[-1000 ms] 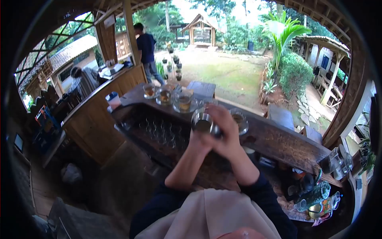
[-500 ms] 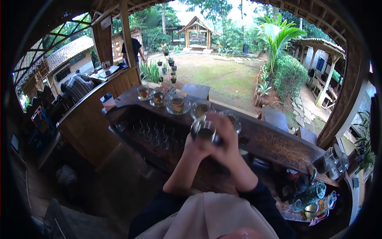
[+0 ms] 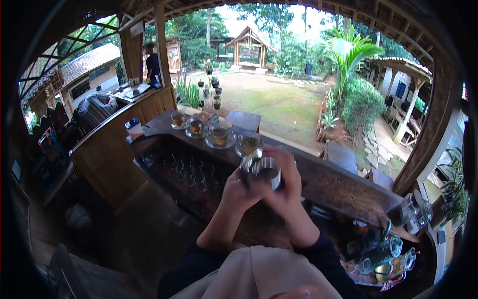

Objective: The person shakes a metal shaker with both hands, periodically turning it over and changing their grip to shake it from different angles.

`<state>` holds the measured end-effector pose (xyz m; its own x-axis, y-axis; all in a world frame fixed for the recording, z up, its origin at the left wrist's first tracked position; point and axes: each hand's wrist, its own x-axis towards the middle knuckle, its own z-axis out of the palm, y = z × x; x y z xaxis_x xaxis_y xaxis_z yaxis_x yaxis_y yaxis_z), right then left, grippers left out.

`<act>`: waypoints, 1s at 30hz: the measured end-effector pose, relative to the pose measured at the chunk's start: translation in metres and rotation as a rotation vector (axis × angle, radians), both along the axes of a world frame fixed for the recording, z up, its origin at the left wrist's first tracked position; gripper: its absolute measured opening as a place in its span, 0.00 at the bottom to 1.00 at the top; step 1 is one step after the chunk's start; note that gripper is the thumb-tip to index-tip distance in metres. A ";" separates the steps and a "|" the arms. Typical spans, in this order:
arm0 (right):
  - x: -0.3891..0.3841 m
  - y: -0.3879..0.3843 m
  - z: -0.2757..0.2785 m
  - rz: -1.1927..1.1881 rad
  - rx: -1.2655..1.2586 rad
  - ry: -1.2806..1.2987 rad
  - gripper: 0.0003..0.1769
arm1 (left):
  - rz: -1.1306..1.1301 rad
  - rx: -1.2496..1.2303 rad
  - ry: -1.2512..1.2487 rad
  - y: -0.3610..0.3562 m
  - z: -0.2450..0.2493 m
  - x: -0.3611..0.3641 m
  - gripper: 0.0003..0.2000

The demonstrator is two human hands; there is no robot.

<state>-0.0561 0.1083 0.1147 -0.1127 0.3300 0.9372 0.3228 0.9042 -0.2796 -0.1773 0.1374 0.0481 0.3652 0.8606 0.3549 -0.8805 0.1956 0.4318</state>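
My left hand [image 3: 240, 192] and my right hand [image 3: 288, 174] are closed around a shiny, silvery, round container [image 3: 269, 172]. It is held in front of me over the near side of a dark wooden counter [image 3: 348, 189]; blur hides its exact kind. Just beyond it stands a glass cup [image 3: 249, 144] of amber drink on a clear saucer. Further left along the counter are a second cup [image 3: 219, 134], a third cup [image 3: 196, 128] and another cup [image 3: 178, 119], each with amber liquid. One more glass behind my right hand is mostly hidden.
Several upturned-looking clear glasses [image 3: 191, 172] stand in the recess below the counter top. A dark-lidded tub [image 3: 133, 128] sits at the left end. Glass jars [image 3: 417, 212] and a patterned flask [image 3: 388, 249] stand to the right. A person [image 3: 152, 65] is beyond the left counter.
My hands and the container have shifted slightly, still gripping together. The cup behind my right hand is now more hidden. The person in the background has moved left.
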 end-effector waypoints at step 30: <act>-0.015 -0.010 -0.006 0.156 0.070 -0.128 0.20 | -0.880 -0.236 -0.814 0.030 -0.026 -0.006 0.22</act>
<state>-0.0709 0.0983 0.1087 -0.2767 0.2335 0.9322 0.2065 0.9618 -0.1796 -0.1829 0.1671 0.0225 0.5992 0.5061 0.6203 -0.4050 0.8600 -0.3104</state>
